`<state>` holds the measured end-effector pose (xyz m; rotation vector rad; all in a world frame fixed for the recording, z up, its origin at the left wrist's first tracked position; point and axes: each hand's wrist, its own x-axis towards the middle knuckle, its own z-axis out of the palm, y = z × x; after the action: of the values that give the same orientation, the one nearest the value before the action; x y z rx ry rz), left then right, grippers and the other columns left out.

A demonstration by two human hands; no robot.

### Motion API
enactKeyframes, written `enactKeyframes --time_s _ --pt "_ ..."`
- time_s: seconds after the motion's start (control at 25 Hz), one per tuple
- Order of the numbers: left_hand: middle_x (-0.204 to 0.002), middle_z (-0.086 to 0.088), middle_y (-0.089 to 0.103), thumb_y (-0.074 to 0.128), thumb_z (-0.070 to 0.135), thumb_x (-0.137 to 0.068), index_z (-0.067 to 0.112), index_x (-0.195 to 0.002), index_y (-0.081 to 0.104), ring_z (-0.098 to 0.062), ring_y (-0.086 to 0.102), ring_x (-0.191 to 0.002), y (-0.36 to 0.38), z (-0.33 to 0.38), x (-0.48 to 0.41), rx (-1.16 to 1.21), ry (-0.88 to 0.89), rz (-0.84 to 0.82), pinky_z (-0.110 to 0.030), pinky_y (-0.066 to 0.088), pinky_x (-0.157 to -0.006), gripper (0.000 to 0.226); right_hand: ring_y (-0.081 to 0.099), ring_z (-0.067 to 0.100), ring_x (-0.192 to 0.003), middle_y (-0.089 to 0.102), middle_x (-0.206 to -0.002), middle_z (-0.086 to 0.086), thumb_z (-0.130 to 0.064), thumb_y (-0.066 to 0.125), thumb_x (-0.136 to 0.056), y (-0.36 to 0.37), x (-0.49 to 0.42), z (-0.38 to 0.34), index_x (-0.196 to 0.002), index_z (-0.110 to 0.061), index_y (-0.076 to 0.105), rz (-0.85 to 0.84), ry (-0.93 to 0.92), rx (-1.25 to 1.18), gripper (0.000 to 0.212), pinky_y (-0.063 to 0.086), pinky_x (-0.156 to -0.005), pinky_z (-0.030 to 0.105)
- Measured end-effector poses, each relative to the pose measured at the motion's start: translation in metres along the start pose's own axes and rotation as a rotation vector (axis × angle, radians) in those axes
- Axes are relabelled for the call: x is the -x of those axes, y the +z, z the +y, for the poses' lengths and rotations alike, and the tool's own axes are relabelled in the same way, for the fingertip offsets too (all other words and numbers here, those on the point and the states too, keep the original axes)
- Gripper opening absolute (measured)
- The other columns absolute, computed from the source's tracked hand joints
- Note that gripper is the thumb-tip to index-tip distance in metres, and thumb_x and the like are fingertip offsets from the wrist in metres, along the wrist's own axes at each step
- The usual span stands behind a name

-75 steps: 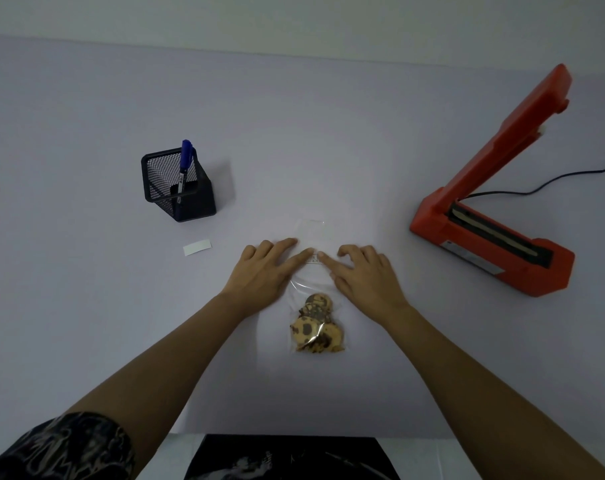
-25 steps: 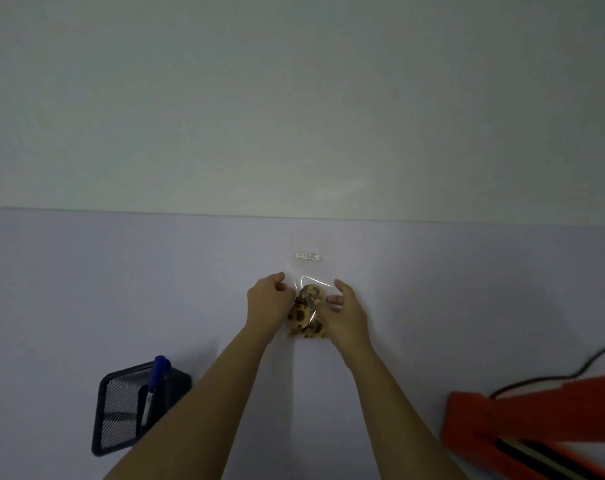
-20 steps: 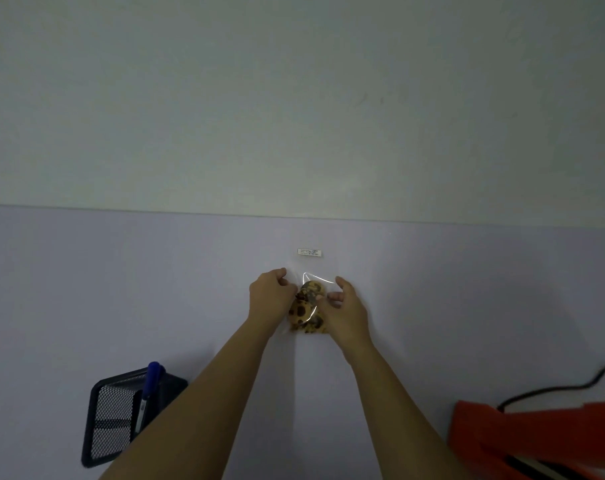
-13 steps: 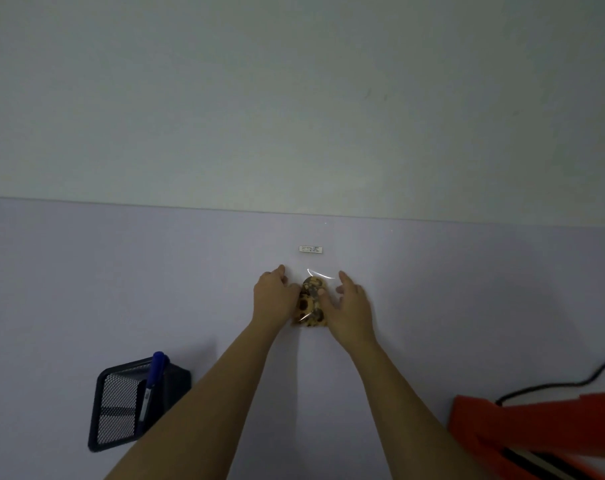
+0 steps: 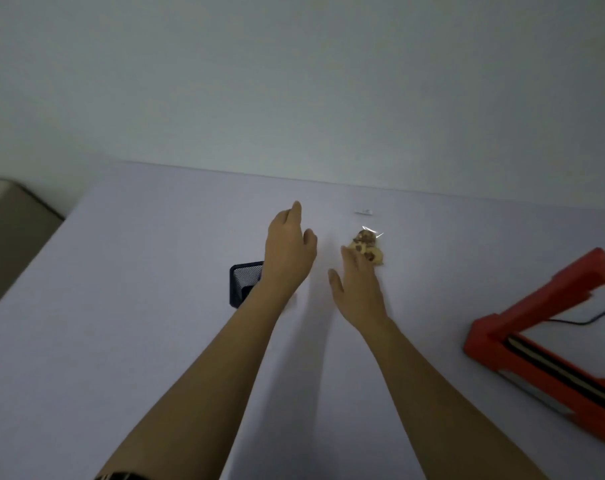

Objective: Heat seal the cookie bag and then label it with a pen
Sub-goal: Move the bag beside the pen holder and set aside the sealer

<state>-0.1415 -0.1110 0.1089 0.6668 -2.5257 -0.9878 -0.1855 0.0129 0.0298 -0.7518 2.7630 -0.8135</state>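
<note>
Left hand (image 5: 289, 249) loose, fingers relaxed, holding nothing, above the bench (image 5: 121, 341). Right hand (image 5: 358, 289) fingers straight, tips at the near edge of the cookie bag (image 5: 367, 247); contact unclear. Bag lies flat just beyond the right hand: clear film, brown-spotted cookies bunched inside, top edge glinting. Red sealer (image 5: 543, 344) well right, arm raised.

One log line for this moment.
left hand open, empty | right hand open, at clear plastic cookie bag | red heat sealer arm raised
</note>
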Motion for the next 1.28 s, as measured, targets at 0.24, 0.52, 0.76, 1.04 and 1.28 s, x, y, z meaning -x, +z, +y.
enactKeyframes --time_s 0.24,0.52,0.76,1.04,1.28 --pt "-0.153 -0.019 0.018 0.053 0.048 -0.088 -0.001 -0.146 0.011 -0.033 0.016 -0.14 -0.036 -0.071 0.053 -0.071 -0.278 0.003 -0.039 0.02 -0.112 0.087 0.005 0.025 -0.145 0.005 -0.157 0.012 -0.031 0.029 -0.1 0.056 0.062 -0.025 -0.147 -0.007 0.009 -0.222 -0.117 0.223 0.057 0.013 -0.116 0.04" --pt "-0.156 -0.018 0.005 0.057 0.061 -0.078 0.0 -0.146 0.004 -0.034 0.018 -0.141 -0.011 -0.092 0.061 -0.115 -0.366 -0.132 -0.041 0.026 -0.111 0.105 -0.008 0.025 -0.144 -0.012 -0.156 0.009 -0.046 0.008 -0.097 0.095 0.095 -0.009 -0.146 -0.008 -0.006 -0.378 -0.066 0.368 0.064 0.002 -0.117 0.043" --pt "-0.147 -0.018 0.022 0.062 0.048 -0.08 -0.002 -0.141 0.018 -0.036 0.038 -0.125 -0.002 -0.101 0.057 -0.108 -0.328 -0.05 -0.042 0.04 -0.1 0.091 -0.009 0.023 -0.144 -0.011 -0.157 0.008 -0.043 0.015 -0.099 0.095 0.096 -0.009 -0.146 -0.008 -0.005 -0.387 -0.059 0.337 0.062 0.001 -0.117 0.042" --pt "-0.14 -0.017 0.031 0.064 0.046 -0.076 -0.001 -0.136 0.027 -0.035 0.044 -0.116 0.016 -0.085 0.014 -0.072 -0.28 -0.03 -0.041 0.045 -0.093 0.085 -0.005 0.023 -0.145 -0.005 -0.157 0.009 -0.043 0.023 -0.098 0.06 0.051 0.001 -0.147 -0.007 -0.001 -0.181 0.04 0.244 0.066 0.004 -0.117 0.042" --pt "-0.148 -0.02 0.024 0.063 0.046 -0.078 -0.003 -0.143 0.016 -0.035 0.035 -0.129 0.055 -0.052 -0.071 -0.066 -0.208 -0.126 -0.04 0.038 -0.102 0.093 -0.008 0.022 -0.144 -0.007 -0.157 0.009 -0.046 0.023 -0.097 0.046 0.011 0.032 -0.146 -0.008 -0.006 -0.162 0.11 0.224 0.069 0.001 -0.117 0.041"
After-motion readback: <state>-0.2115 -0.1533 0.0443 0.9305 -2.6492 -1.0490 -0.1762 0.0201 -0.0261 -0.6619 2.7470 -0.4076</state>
